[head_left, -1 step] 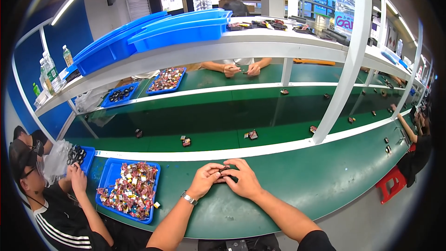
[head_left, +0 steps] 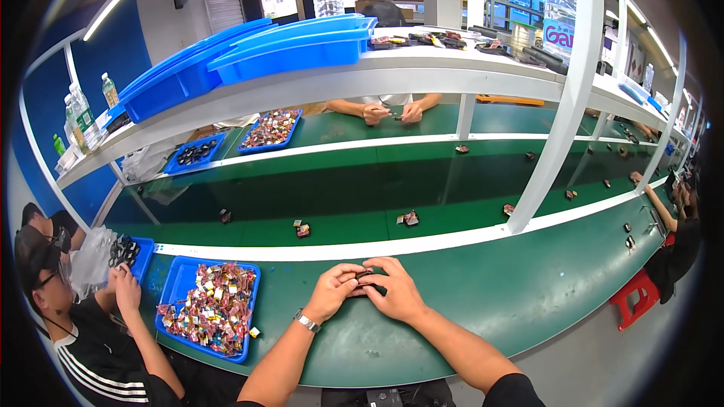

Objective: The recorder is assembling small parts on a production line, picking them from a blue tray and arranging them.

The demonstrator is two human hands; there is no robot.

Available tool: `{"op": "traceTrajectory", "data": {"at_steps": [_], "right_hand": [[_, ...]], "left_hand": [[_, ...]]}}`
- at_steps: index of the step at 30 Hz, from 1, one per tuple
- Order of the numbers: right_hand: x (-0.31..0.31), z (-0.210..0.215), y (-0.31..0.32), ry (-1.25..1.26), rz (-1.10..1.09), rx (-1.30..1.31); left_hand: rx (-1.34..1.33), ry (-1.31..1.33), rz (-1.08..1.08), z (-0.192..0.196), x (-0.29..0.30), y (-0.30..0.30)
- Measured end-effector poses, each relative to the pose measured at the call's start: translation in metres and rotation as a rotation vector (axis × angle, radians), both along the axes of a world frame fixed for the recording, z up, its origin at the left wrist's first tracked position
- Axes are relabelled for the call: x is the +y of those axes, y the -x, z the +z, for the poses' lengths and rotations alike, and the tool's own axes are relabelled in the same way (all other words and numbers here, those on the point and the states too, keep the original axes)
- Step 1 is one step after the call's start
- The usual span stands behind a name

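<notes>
My left hand [head_left: 330, 292] and my right hand [head_left: 397, 291] meet over the near green worktop [head_left: 467, 286], fingers curled and tips close together. Between them they grip a small dark part [head_left: 365, 279], mostly covered by the fingers, so its exact kind cannot be made out. A blue tray [head_left: 163, 320] stands left of my left hand. It is heaped with small reddish parts [head_left: 215, 305] bearing white and yellow labels, and one loose piece [head_left: 254, 332] lies against its right side.
A white rail [head_left: 362, 247] divides the worktop from a green conveyor belt [head_left: 347, 230] carrying scattered small parts. A white post [head_left: 554, 105] rises at right, supporting a shelf with blue trays [head_left: 290, 49]. A co-worker [head_left: 98, 332] sits close at left, beside a tray of black parts [head_left: 139, 260].
My hands and the part they hold stay in place. At the far right, another person's hand has shifted slightly toward the belt.
</notes>
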State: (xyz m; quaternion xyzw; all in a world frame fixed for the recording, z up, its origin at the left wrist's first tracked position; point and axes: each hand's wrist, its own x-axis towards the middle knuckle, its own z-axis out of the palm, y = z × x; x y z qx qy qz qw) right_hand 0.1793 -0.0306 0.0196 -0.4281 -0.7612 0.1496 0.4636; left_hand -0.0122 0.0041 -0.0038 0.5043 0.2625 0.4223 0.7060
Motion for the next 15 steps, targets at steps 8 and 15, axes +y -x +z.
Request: {"op": "traceTrajectory", "data": {"at_steps": [8,15], "right_hand": [[0.0019,-0.0027,-0.0014,0.029,0.026,0.022],[0.0022,-0.0029,-0.0019,0.092,0.041,0.097]], "left_hand": [[-0.017,0.023,-0.021,-0.0052,0.002,0.0028],[0.004,0.028,0.013,0.0,-0.0036,-0.0045]]}}
